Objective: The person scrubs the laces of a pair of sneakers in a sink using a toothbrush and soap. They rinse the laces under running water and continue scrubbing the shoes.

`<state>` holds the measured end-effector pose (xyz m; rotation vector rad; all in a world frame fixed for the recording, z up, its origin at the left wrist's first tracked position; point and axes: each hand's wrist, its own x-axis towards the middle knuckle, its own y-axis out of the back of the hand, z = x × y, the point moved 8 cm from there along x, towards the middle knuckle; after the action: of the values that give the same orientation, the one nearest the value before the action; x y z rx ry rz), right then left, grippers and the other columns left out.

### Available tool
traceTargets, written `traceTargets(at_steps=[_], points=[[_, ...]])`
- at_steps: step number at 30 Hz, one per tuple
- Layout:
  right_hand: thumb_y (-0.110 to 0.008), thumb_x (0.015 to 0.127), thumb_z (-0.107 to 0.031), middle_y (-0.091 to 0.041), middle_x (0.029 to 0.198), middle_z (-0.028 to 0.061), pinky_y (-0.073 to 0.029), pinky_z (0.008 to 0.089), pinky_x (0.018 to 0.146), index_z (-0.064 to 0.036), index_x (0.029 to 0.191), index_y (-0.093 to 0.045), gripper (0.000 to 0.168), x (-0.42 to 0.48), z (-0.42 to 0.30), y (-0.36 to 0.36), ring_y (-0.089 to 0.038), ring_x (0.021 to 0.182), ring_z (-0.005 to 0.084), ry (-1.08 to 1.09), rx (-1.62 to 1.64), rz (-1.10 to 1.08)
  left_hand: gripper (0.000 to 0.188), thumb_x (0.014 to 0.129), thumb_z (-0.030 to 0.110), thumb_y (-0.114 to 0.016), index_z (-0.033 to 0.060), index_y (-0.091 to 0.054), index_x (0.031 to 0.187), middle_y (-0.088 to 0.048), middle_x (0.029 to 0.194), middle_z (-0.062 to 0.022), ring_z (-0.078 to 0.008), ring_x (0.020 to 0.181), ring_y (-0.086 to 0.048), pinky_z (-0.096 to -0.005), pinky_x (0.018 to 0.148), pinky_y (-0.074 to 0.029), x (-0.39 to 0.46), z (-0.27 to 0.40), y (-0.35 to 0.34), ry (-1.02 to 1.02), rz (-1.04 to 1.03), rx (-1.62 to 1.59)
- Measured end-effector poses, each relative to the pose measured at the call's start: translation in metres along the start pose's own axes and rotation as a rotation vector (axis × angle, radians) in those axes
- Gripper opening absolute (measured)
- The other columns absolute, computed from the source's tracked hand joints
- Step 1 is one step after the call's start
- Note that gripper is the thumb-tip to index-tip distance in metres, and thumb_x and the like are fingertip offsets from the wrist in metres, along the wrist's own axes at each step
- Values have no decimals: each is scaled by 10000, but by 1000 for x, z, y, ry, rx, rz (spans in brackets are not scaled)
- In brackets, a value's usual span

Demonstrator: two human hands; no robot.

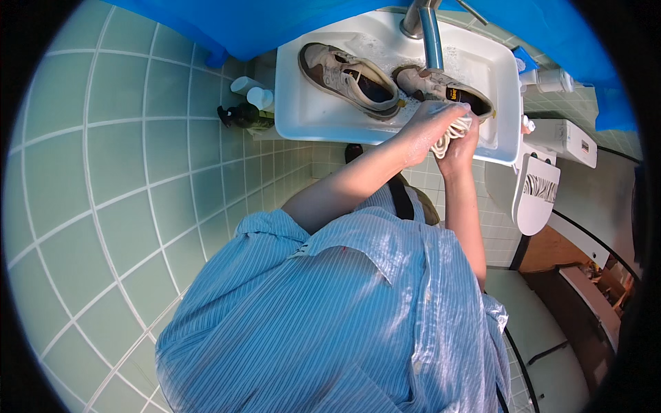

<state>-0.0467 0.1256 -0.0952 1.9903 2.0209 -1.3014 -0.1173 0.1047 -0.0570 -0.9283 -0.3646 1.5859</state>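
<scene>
A looped bundle of off-white shoelaces [450, 137] is gripped between my two wet hands, over the front edge of the white sink [330, 133]. My left hand [431, 117] covers the bundle from above, with suds on its skin. My right hand [461, 151] holds it from the other side, its fingers partly hidden. Behind the hands lie two soiled beige-and-brown shoes with no laces visible in them. The left shoe [343, 77] rests at an angle in the basin. The right shoe [439, 85] sits under the faucet, partly covered by my left hand.
A metal faucet [433, 41] reaches over the basin, where soap foam [369, 44] clings. White containers [260, 98] and a dark pump bottle [242, 116] stand left of the sink. To the right are a toilet [534, 199] and plastic cups [552, 81]. Blue sheeting [248, 20] hangs behind.
</scene>
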Motion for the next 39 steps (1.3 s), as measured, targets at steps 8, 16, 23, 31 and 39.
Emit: traceTargets(at_steps=[8, 16, 23, 31, 39], points=[[-536, 883, -134, -511, 711, 30, -474, 291, 613, -56, 773, -527, 135, 19, -67, 37, -520, 620, 124, 245, -233, 71, 176, 924, 216, -541, 42, -538, 898, -516, 755, -9, -79, 587, -483, -243, 465, -426, 6, -22, 25, 125, 40, -153], [-689, 735, -136, -469, 490, 41, -387, 251, 479, -76, 541, -473, 297, -84, -33, -83, -488, 453, 180, 1041, -1165, -485, 287, 918, 306, -546, 41, -538, 1025, -571, 869, -35, -122, 743, -555, -281, 640, -485, 43, -51, 43, 53, -139, -302], [-672, 775, -208, -479, 474, 111, -384, 358, 415, -88, 560, -513, 293, -66, -48, -87, -502, 425, 284, 1260, -1442, -134, 234, 943, 340, -444, 127, -533, 905, -574, 829, -13, -132, 755, -574, -298, 670, -489, 24, -55, 18, 228, -215, -602], [-619, 833, -140, -527, 554, 68, -381, 316, 467, -49, 628, -501, 253, -25, -80, -33, -511, 487, 172, 989, -1036, 106, 233, 915, 305, -462, 142, -502, 754, -439, 548, 27, -82, 388, -394, -245, 352, -313, -8, -35, 8, 386, -158, -297], [-540, 863, -81, -450, 616, -27, -359, 205, 431, -79, 767, -524, 98, 9, -71, 22, -427, 487, 66, 228, -77, 6, 155, 846, 204, -561, 86, -514, 758, -425, 554, 11, -65, 380, -301, -221, 369, -232, -10, 2, 19, 120, 98, -145]])
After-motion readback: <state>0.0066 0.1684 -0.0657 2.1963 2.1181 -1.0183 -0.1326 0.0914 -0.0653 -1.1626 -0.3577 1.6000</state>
